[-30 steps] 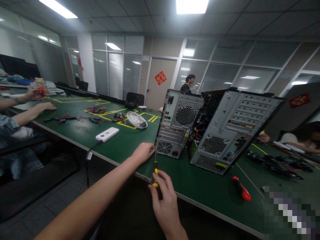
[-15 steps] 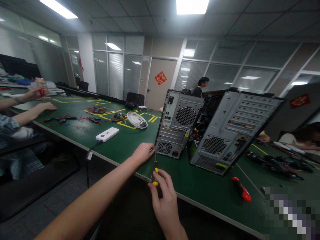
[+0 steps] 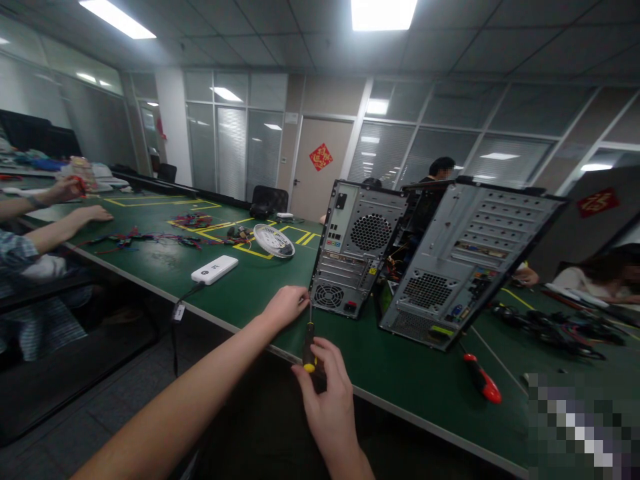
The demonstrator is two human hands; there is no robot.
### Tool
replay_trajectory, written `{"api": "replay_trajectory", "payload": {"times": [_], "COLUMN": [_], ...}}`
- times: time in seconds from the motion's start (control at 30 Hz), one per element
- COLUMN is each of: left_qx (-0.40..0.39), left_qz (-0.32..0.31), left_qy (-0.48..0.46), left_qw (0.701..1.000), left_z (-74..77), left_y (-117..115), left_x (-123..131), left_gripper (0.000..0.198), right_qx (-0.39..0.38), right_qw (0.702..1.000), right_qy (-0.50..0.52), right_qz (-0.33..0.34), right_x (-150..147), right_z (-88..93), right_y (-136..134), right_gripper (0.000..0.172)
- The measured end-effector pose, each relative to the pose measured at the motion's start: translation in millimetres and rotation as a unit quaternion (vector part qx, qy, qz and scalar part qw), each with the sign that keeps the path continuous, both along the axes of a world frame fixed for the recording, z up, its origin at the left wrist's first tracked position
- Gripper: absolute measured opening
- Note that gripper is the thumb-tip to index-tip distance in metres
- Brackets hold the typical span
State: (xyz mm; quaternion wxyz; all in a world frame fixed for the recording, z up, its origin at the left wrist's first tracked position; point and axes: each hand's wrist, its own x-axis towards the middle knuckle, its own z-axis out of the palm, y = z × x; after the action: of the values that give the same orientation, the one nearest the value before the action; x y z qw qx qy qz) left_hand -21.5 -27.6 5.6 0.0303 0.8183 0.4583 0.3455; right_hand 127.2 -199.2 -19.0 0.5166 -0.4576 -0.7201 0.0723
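A screwdriver [image 3: 309, 347] with a dark handle and yellow end is between the fingertips of my right hand [image 3: 333, 393], which is closed on it. Its thin shaft points away from me, toward the lower left edge of the nearer computer case [image 3: 345, 267]. Beside that edge, at the shaft's far end, my left hand [image 3: 287, 305] is closed with its fingers curled. What those fingertips pinch is hidden. The case stands upright, its back panel with vents and ports facing me.
A second computer case [image 3: 435, 273] stands tilted to the right. Around them on the green table [image 3: 270, 280] lie a red screwdriver [image 3: 483, 379], black cables [image 3: 550, 330], a white power bank [image 3: 215, 270], a white basket [image 3: 274, 240] and wires [image 3: 145, 238]. A co-worker's arms [image 3: 65, 223] rest at the left.
The screwdriver's handle has turned in my right fingers, showing different yellow markings. My left hand has stayed by the case. A person in the background has moved right.
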Motion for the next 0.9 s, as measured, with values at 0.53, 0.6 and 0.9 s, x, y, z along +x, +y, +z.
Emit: {"api": "replay_trajectory", "payload": {"times": [0.53, 0.6, 0.9], "left_qx": [-0.078, -0.114, -0.131], "left_qz": [-0.019, -0.036, -0.210], "left_qy": [-0.199, -0.271, -0.343], "left_qw": [0.977, 0.955, 0.906], "left_z": [-1.1, 3.5, 9.5], "left_y": [9.4, 17.9, 46.4], "left_x": [-0.7, 1.2, 18.5], "left_gripper": [0.018, 0.038, 0.077], "right_qx": [-0.032, -0.033, -0.020], "right_qw": [0.999, 0.999, 0.999], "right_qy": [-0.028, -0.030, -0.049], "right_qz": [0.013, 0.014, 0.013], "right_x": [0.1, 0.2, 0.1], "right_z": [0.5, 0.5, -4.3], "right_y": [-11.2, -12.1, -13.3], "right_gripper": [0.036, 0.037, 0.036]}}
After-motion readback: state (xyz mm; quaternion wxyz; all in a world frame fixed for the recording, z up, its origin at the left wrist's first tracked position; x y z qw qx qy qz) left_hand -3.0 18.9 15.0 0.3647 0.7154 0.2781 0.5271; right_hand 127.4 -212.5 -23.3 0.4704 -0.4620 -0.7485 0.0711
